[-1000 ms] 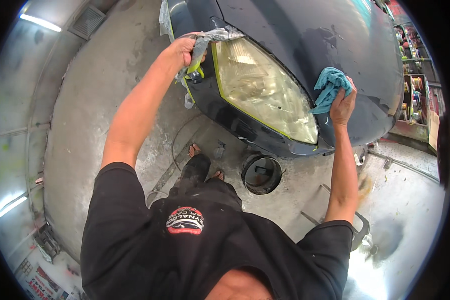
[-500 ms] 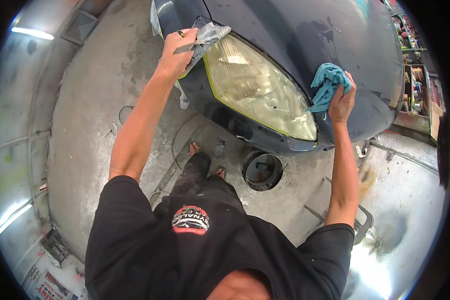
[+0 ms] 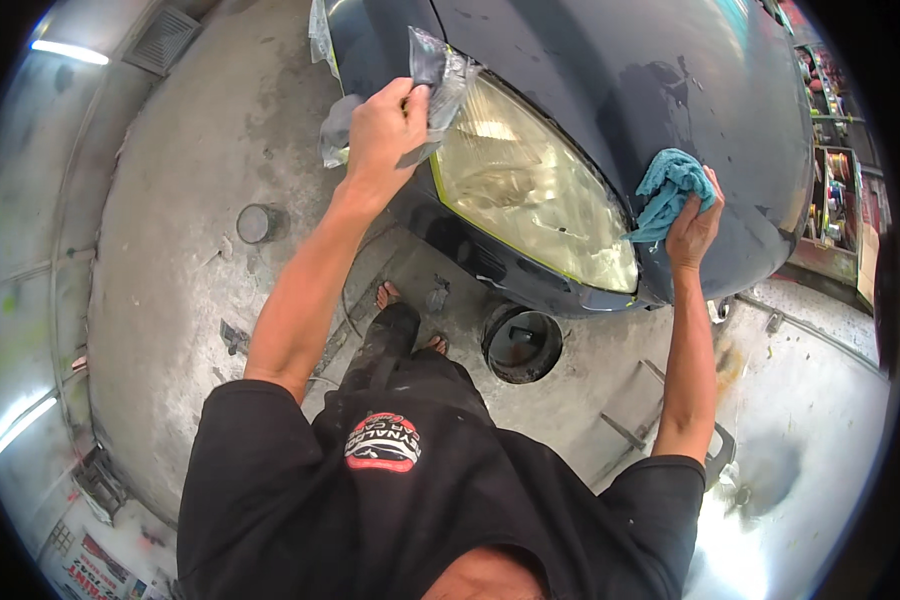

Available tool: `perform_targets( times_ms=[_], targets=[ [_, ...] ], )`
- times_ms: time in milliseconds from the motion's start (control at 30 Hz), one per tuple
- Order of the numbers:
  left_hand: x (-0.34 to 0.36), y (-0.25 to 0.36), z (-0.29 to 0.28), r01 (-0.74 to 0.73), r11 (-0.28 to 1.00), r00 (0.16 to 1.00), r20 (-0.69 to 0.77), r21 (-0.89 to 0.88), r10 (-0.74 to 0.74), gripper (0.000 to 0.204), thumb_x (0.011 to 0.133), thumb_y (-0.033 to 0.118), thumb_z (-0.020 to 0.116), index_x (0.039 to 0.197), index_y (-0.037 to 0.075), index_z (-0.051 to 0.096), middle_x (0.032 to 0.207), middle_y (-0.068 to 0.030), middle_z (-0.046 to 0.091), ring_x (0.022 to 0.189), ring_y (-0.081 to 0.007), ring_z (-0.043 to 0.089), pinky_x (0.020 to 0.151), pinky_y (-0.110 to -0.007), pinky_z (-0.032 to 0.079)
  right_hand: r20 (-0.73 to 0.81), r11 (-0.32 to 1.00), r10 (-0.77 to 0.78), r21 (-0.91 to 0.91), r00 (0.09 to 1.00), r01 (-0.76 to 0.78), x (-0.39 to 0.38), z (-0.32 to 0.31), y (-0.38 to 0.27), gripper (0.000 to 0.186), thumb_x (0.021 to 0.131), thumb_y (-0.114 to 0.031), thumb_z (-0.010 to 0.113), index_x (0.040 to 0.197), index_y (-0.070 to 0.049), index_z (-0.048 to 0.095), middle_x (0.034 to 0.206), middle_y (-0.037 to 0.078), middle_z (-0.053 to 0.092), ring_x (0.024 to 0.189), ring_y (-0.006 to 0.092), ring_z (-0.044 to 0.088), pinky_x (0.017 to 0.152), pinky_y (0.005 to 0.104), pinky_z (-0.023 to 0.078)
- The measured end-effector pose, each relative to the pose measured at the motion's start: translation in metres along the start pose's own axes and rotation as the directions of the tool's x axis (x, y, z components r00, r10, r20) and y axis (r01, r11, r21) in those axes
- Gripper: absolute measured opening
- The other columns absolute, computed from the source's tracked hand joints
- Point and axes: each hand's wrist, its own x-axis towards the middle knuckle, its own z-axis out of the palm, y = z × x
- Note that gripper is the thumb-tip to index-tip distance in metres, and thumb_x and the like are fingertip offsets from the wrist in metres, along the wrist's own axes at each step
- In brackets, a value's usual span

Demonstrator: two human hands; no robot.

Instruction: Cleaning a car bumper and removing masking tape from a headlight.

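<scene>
The left hand (image 3: 385, 140) grips crumpled, grey translucent film (image 3: 450, 82) at the upper-left end of the yellowed, clear-plastic headlight (image 3: 530, 185). The headlight's long axis slants down rightward, toward the right hand (image 3: 694, 232), clutching bunched teal cloth (image 3: 672, 182) against the dark hood (image 3: 590, 85).

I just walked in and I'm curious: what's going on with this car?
A person in a black shirt is at the front of a dark car. Their left hand grips crumpled, translucent grey film at the upper-left end of the cloudy-looking headlight. Their right hand holds a bunched teal cloth over the bodywork just right of that headlight. A black bucket stands on the concrete floor nearby.
</scene>
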Motion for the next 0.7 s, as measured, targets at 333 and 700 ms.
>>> perform_targets(
  times_ms=[333,700],
  targets=[
    [-0.088,-0.030,0.018,0.159,0.949,0.977,0.179,-0.271,-0.113,0.033,0.095,0.026,0.063,0.076,0.000,0.055,0.059,-0.0056,0.041,0.061,-0.0096,0.036,0.053,-0.032,0.036,0.005,1.000,-0.020,-0.009,1.000,0.020,-0.005,-0.001,0.010,0.025,0.101,-0.015,0.047,0.122,-0.002,0.054,0.127,0.018,0.058,0.123,0.0351,0.053,0.106,0.0424,0.039],
    [-0.202,-0.234,-0.315,0.248,0.851,0.890,-0.456,0.463,-0.011,0.027,0.096,0.026,0.053,0.095,0.001,0.063,0.082,-0.0172,0.066,0.073,-0.0314,0.061,0.069,-0.039,0.046,0.064,0.997,-0.013,-0.080,0.998,0.018,-0.020,0.002,0.045,0.030,0.100,-0.022,0.050,0.120,0.000,0.052,0.112,0.022,0.059,0.105,0.0366,0.059,0.093,0.0431,0.044]
  ],
)
